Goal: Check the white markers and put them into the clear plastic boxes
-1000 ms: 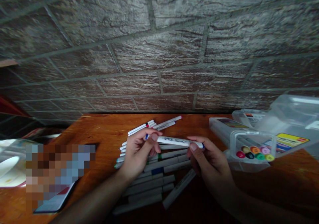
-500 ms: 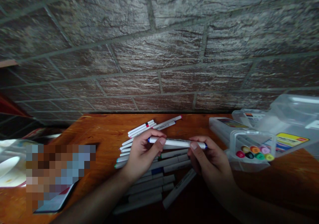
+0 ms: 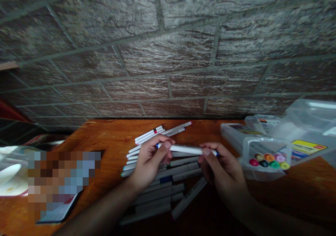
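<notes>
A white marker [image 3: 187, 149] with dark blue ends is held almost level between my two hands, above the table. My left hand [image 3: 153, 155] pinches it near its left end, thumb on top. Near the right end, my right hand [image 3: 220, 162] grips the same marker between thumb and fingers. Below and behind my hands lie several loose white and grey markers [image 3: 181, 174], some partly hidden by my left hand and forearm. One lone marker [image 3: 189, 198] lies slanted under my right hand. Thinner white pens [image 3: 148, 134] lie at the far side of the pile.
A clear case [image 3: 267, 155] with several colour-tipped markers sits to the right, beside larger clear plastic boxes [image 3: 309, 124]. On the left are a phone-like flat device [image 3: 59, 209], partly blurred out, and a white bowl [image 3: 12, 180]. A stone-pattern wall [image 3: 147, 54] rises behind the wooden table [image 3: 102, 138].
Both hands keep their hold on the marker. My left thumb and fingers have shifted slightly along its left end; the rest looks the same.
</notes>
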The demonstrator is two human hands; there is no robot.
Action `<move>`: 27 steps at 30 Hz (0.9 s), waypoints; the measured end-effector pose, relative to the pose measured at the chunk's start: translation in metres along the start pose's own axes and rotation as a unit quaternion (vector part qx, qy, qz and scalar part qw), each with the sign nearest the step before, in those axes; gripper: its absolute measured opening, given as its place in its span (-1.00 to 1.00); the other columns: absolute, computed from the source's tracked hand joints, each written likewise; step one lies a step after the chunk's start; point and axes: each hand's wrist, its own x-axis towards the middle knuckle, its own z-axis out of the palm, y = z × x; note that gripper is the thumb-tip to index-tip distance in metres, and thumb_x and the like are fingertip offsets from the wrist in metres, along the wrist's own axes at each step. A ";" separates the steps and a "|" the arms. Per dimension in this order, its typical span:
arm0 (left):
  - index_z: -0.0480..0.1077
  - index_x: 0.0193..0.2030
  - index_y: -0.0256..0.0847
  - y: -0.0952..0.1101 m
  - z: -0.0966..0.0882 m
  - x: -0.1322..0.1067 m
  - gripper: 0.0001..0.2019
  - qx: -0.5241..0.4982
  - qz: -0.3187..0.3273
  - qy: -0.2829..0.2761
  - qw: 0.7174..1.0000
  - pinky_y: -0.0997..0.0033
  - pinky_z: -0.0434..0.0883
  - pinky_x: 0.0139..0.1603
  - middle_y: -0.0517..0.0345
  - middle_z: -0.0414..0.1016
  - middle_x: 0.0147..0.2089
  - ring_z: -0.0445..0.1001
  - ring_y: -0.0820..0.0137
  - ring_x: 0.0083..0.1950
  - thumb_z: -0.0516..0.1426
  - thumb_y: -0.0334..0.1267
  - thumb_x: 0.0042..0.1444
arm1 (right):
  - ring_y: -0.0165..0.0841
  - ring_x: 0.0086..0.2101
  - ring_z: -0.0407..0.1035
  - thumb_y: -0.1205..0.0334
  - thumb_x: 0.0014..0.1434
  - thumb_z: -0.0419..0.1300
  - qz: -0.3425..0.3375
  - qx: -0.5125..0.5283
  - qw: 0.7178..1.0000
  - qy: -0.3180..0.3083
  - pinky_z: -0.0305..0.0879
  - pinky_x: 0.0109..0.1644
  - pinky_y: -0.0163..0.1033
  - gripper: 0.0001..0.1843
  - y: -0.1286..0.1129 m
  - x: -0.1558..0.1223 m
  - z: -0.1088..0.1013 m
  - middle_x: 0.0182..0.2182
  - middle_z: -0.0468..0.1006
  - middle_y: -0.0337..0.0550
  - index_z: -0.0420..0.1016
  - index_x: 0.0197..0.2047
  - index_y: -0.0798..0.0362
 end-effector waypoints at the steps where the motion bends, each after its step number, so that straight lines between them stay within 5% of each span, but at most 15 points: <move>1: 0.55 -0.17 -0.25 -0.001 -0.001 0.000 -0.72 -0.006 0.000 -0.002 1.000 0.53 0.27 -0.50 0.23 0.50 -0.51 0.37 0.51 -0.55 0.29 -0.03 0.30 | -0.49 -0.66 0.24 -0.19 0.18 0.42 -0.002 0.001 1.000 -0.001 0.11 -0.65 -0.41 -0.57 0.000 0.000 0.000 -0.54 0.51 -0.32 0.56 -0.15 -0.01; 27: 0.55 -0.13 -0.30 -0.008 -0.002 0.003 -0.71 -0.130 0.013 -0.002 0.991 0.48 0.34 -0.49 0.17 0.51 -0.49 0.36 0.47 -0.55 0.17 -0.08 0.40 | -0.50 -0.68 0.27 -0.20 0.25 0.35 -0.003 0.053 0.998 -0.017 0.14 -0.67 -0.42 -0.56 -0.001 -0.002 -0.003 -0.46 0.59 -0.23 0.64 -0.09 0.02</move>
